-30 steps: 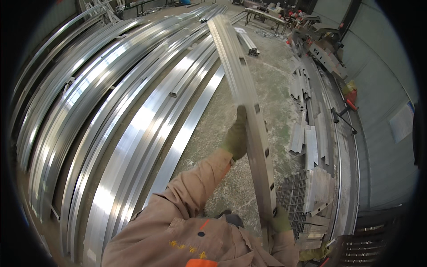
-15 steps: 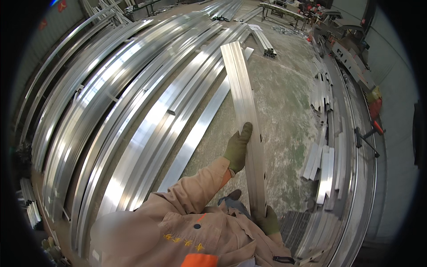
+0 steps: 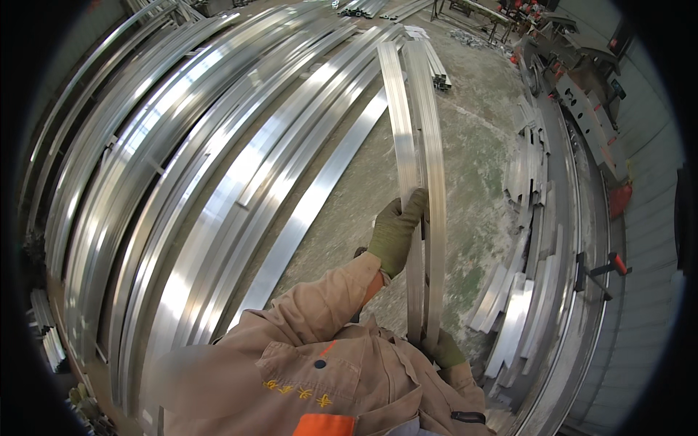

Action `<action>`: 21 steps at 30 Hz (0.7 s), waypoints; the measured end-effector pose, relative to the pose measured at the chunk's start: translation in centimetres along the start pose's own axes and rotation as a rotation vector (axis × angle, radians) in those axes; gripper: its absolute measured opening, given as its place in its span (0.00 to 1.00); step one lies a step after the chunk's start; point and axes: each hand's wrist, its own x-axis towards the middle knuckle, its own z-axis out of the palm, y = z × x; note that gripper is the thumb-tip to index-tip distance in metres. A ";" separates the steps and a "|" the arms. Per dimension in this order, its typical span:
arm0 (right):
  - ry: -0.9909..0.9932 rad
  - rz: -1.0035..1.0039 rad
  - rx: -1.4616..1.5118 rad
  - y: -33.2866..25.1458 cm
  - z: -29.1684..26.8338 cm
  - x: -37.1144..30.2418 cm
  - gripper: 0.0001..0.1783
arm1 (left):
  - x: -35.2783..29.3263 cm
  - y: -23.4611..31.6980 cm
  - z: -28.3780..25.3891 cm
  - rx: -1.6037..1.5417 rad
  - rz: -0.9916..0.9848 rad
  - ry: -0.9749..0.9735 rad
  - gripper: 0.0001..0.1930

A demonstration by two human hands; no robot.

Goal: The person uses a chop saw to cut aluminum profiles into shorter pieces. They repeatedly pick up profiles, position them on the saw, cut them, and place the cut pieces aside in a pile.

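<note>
Two long ribbed aluminium profiles, a left one (image 3: 396, 109) and a right one (image 3: 427, 116), stretch up and away in front of my body with a narrow gap between them. My left hand (image 3: 396, 236), in an olive-green glove, is closed around them about midway, its thumb lying across the front near the gap. Down at their near end, my right hand (image 3: 443, 350) grips them in a matching glove; its fingers are partly hidden behind the metal. Dark slots show along an inner side of the profiles.
Long shiny metal profiles (image 3: 218, 218) lie in rows across the floor to my left, with one flat strip (image 3: 320, 196) nearest me. Short offcuts (image 3: 509, 312) are piled at right beside a long machine rail (image 3: 582, 349). A small stack of tubes (image 3: 438, 71) lies ahead.
The profiles, pressed together before, now stand apart with a gap between them. Their far ends have swung slightly right, and my left hand still grips them. The view has shifted a little.
</note>
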 end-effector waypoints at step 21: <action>0.295 0.033 -0.407 -34.4 -37.2 52.1 0.36 | 72.0 9.0 25.4 0.006 0.037 -0.095 0.30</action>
